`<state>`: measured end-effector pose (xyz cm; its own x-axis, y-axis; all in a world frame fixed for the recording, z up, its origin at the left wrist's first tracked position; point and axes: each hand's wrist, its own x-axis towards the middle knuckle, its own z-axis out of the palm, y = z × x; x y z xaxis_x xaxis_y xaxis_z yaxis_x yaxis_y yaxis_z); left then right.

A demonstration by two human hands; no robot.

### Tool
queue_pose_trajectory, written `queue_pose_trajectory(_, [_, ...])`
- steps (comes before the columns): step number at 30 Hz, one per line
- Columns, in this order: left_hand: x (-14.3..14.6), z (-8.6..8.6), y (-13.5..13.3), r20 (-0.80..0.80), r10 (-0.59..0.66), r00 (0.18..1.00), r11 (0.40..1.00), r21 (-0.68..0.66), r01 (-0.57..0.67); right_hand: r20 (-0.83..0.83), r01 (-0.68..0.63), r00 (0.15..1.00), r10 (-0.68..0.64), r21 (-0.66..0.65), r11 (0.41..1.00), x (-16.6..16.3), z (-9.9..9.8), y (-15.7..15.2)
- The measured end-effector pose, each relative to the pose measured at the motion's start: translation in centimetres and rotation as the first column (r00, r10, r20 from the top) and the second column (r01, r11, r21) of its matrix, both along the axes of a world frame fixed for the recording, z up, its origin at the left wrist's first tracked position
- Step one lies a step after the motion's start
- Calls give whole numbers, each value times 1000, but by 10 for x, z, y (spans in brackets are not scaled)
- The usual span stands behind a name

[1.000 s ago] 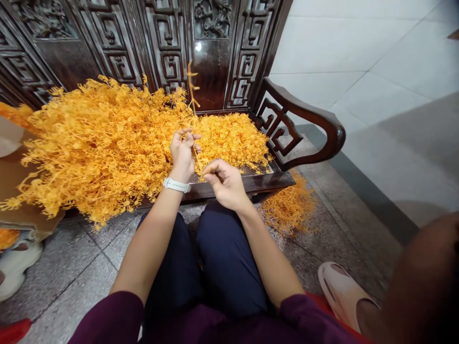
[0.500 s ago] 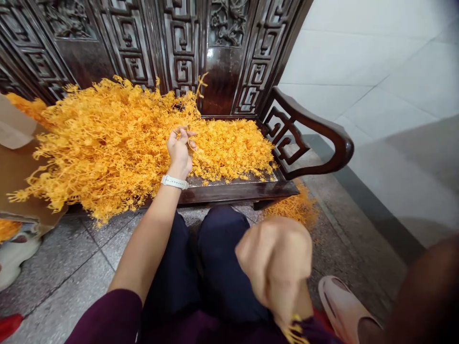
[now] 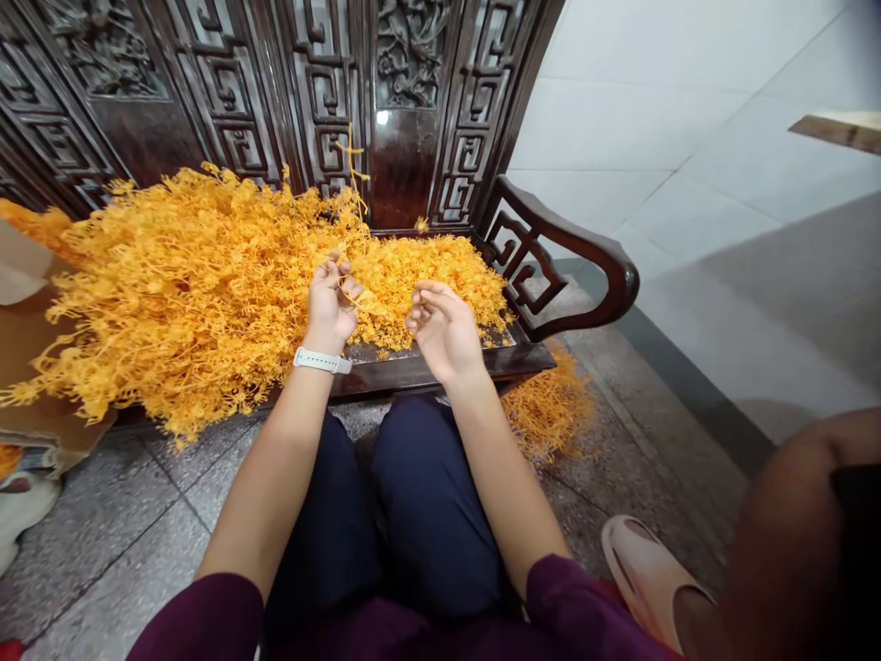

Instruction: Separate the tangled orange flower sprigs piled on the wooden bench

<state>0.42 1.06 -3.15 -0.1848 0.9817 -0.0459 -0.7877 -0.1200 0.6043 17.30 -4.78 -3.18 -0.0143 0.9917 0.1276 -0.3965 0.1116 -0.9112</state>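
A big heap of orange plastic sprigs (image 3: 185, 275) covers the seat of a dark carved wooden bench (image 3: 543, 239). My left hand (image 3: 328, 301), with a white watch on its wrist, is closed on a thin orange sprig stem (image 3: 352, 174) that stands up above the heap. My right hand (image 3: 440, 326) hovers just right of it over the seat's front edge, fingers loosely curled, nothing visible in them. A flatter layer of small orange pieces (image 3: 447, 266) lies under both hands.
More orange pieces (image 3: 551, 408) lie on the grey floor beside the bench's armrest. A brown cardboard sheet (image 3: 27, 321) sits at the left. Another person's foot in a pink slipper (image 3: 643, 574) and their leg (image 3: 791, 542) are at the lower right. My knees are in dark trousers (image 3: 406, 514).
My right hand swung down to my lap with orange pieces, then came back up beside the left hand without them. The left hand stayed on the sprig.
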Motion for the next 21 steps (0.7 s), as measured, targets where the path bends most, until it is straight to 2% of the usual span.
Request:
queue_pose_trajectory(2, [6, 3, -5, 16, -56, 998, 998, 36, 55, 50, 68, 997, -66, -43, 997, -5, -8, -4])
queue_pose_trajectory(3, [9, 4, -8, 16, -82, 997, 996, 46, 81, 81, 52, 996, -47, -66, 996, -8, -10, -6])
queue_pose_trajectory(6, [21, 5, -15, -7, -149, 989, 988, 50, 149, 151, -158, 974, 169, -83, 984, -18, -12, -11])
queue_pose_trajectory(8, [26, 5, -17, -34, -180, 983, 982, 50, 181, 196, -219, 957, 215, 3, 976, -24, -11, -14])
queue_pose_trajectory(13, [23, 3, -11, -38, -137, 990, 988, 67, 139, 315, -112, 949, 34, 232, 966, -25, -16, -20])
queue_pose_trajectory(16, [16, 2, -7, -46, -85, 995, 994, 63, 88, 460, -55, 881, -113, 336, 940, -19, -19, -21])
queue_pose_trajectory(19, [11, 0, -2, -50, -48, 998, 998, 47, 50, 595, -80, 749, -293, 520, 851, -14, -17, -27])
queue_pose_trajectory(21, [5, -3, 5, -10, 5, 1000, 1000, 16, -5, 655, -192, 665, -360, 615, 764, -15, -12, -39])
